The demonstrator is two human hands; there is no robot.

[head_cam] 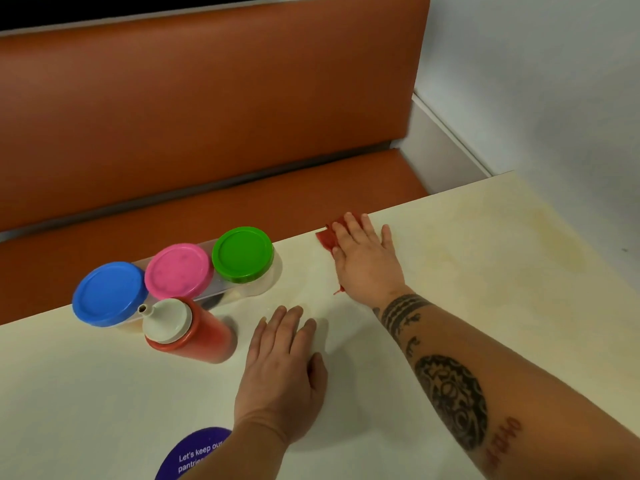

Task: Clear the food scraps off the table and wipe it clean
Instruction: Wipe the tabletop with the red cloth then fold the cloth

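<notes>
A red cloth (327, 239) lies at the far edge of the cream table (485, 265). My right hand (365, 258) presses flat on it with straight fingers, covering most of the cloth; a red thread shows near the wrist. Flat on the table, nearer to me, rests my left hand (282, 368), fingers straight and holding nothing. I see no food scraps; faint yellowish stains mark the table to the right.
Three clear jars stand in a row at the far edge, with blue lid (109, 294), pink lid (178, 270) and green lid (243, 254). A red squeeze bottle (188, 330) stands in front of them. A purple round sticker (197, 455) is near me. An orange bench (207, 109) lies beyond.
</notes>
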